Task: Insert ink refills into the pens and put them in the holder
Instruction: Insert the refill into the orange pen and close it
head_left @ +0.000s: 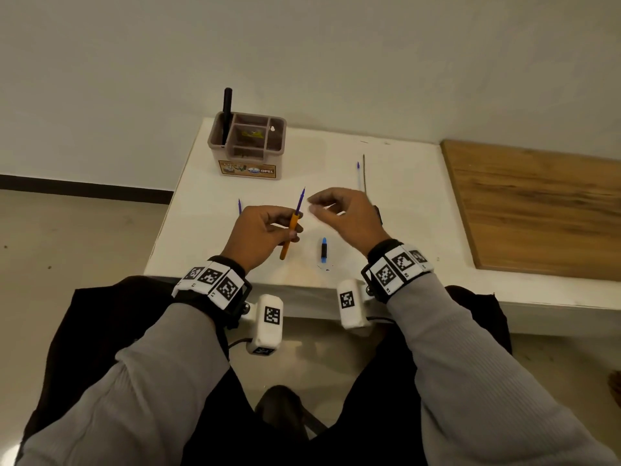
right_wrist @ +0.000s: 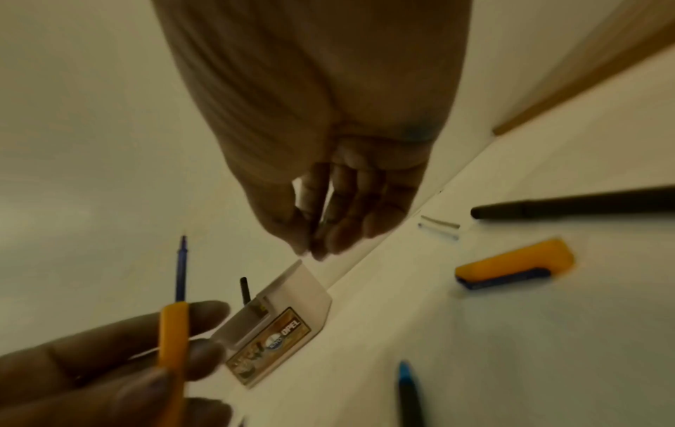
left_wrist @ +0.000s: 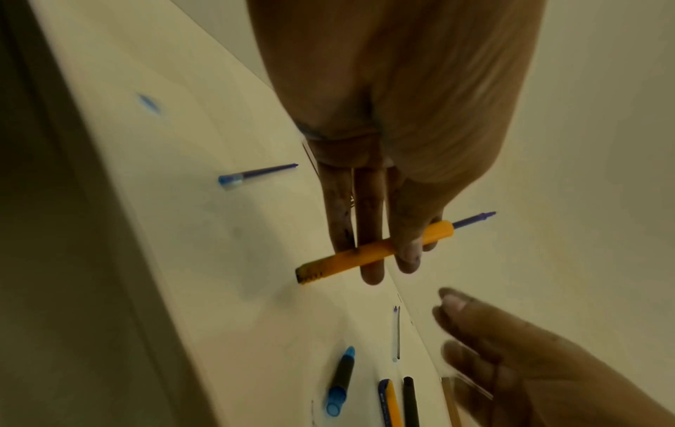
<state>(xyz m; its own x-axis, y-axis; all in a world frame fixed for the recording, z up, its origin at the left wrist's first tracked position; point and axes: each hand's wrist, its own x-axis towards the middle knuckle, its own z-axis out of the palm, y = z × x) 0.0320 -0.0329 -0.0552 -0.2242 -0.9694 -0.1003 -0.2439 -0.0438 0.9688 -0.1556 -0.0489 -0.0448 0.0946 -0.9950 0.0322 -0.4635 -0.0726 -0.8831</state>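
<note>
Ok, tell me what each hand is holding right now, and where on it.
The left hand grips the orange pen barrel around its upper half, a purple refill sticking out. The right hand holds nothing clearly visible.

Your left hand is raised above the counter, fingers and thumb curled round an orange pen barrel. Your right hand hovers just beside it, fingers loosely curled, thumb close to the fingertips, holding nothing discernible. Both forearms are in grey sleeves, with marker bands on the wrists.
</note>
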